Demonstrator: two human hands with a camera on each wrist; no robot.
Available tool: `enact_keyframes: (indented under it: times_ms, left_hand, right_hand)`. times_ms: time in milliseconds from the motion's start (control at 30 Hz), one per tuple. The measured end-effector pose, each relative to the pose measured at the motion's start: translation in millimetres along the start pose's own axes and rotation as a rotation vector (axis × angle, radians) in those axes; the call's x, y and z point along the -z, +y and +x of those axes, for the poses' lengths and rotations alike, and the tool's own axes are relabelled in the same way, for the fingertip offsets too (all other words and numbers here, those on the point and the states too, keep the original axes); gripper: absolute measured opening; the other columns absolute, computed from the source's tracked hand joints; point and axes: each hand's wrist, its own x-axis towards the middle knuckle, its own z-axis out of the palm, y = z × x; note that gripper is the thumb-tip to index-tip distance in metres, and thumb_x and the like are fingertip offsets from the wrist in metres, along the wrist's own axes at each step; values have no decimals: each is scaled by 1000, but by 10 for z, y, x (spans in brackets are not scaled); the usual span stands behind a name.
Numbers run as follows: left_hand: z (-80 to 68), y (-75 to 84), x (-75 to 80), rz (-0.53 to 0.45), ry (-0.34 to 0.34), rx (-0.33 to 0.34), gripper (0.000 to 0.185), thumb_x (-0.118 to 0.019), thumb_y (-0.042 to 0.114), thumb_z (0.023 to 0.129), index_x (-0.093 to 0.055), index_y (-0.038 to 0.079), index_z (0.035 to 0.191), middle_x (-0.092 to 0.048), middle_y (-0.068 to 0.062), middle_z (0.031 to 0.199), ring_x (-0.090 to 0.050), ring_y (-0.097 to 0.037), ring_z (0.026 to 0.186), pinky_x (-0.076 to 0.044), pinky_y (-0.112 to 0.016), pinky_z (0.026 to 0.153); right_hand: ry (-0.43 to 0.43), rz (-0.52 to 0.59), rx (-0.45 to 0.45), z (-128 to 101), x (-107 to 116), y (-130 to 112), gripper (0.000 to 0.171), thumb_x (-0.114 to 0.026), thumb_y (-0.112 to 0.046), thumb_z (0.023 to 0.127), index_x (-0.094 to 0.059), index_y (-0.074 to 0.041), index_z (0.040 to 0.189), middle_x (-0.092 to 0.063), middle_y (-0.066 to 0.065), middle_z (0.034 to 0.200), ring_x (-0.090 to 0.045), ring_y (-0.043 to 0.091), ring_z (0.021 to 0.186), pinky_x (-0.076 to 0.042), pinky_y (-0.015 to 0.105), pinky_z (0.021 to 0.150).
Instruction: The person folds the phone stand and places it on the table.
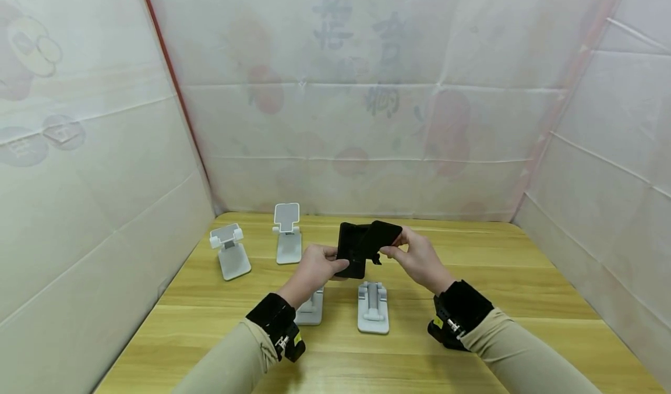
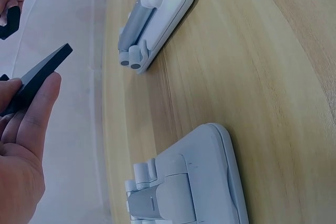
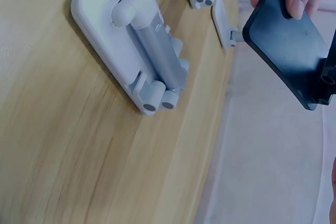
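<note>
- Head view: black stand (image 1: 362, 243) judged midway between folded and raised; its final setting remains to be made.
- Left of the black stand: two raised stands (image 1: 288, 247), apparently finished. On its near side: two folded stands (image 1: 373, 311), apparently outstanding.
- Black stand is between the hands, above the table (image 1: 482, 260). Left hand (image 1: 316, 267) grips its left side; right hand (image 1: 419, 258) pinches its right.

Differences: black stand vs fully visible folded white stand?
Place: left hand and right hand hold the black stand; the folded white stand rests on the table. Pose: black one partly open, white one collapsed. Colour: black one dark, white one grey in the middle. Both have rounded corners.
</note>
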Motion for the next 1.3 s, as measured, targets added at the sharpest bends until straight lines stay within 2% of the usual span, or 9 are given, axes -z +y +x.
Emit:
enact_keyframes:
  times_ms: [100, 367, 433, 533, 733, 933, 1133, 1300]
  left_hand:
    - [-5, -3, -6, -1, -8, -4, 34, -70, 3, 96, -66, -9, 128, -71, -22, 116, -76, -30, 93, -63, -44, 87]
    - [-30, 16, -22, 23, -26, -19, 29, -70, 4, 96, -70, -7, 122, -74, -20, 112, -77, -29, 91, -63, -45, 87]
    - [-41, 26, -22, 42, -25, -11, 28, -70, 6, 96, -71, -5, 122, -74, -18, 112, -77, -27, 90, -62, -45, 89]
    - [-52, 35, -22, 54, -27, -2, 27, -71, 8, 96, -73, -2, 121, -75, -16, 111, -77, -25, 89, -61, -45, 92]
    - [-55, 27, -32, 43, -43, -12, 25, -72, 8, 96, -74, -2, 119, -75, -16, 110, -77, -25, 89, -63, -41, 87]
    - [-62, 32, -65, 34, -53, -6, 22, -70, 7, 96, -74, -3, 116, -75, -15, 108, -77, -26, 89, -63, -40, 87]
    - [-88, 29, -98, 17, -56, -2, 23, -71, 6, 96, -74, -4, 117, -76, -15, 107, -77, -27, 89, -63, -39, 86]
    - [-92, 26, -98, 13, -58, 0, 23, -70, 7, 96, -74, -3, 117, -76, -15, 108, -77, -26, 90, -63, -39, 87]
  right_hand:
    - [37, -22, 27, 1, -12, -1, 14, -72, -18, 97, -59, -15, 99, -68, -4, 91, -67, 21, 92, -56, 40, 87]
    - [146, -96, 99, -2, -48, 0, 17, -77, -14, 92, -61, -14, 98, -67, -3, 90, -67, 19, 87, -55, 37, 78]
    - [177, -117, 122, 2, -60, 12, 18, -78, -14, 91, -61, -13, 98, -66, -1, 91, -66, 21, 88, -55, 39, 82]
    - [218, -133, 163, 11, -72, 18, 20, -79, -12, 90, -60, -10, 96, -64, 2, 91, -63, 24, 92, -52, 43, 94]
    - [294, -195, 275, 28, -94, 20, 24, -81, -6, 86, -57, -7, 93, -61, 5, 89, -59, 24, 86, -42, 48, 108]
    - [368, -255, 353, 44, -108, 50, 28, -83, -4, 84, -56, -7, 89, -58, 5, 86, -56, 23, 83, -40, 48, 108]
    - [416, -286, 430, 61, -122, 99, 32, -84, -2, 80, -53, -6, 86, -53, 6, 83, -54, 27, 84, -39, 54, 106]
    - [447, -312, 476, 81, -126, 112, 33, -85, -2, 80, -52, -6, 84, -52, 6, 81, -52, 28, 84, -38, 53, 104]
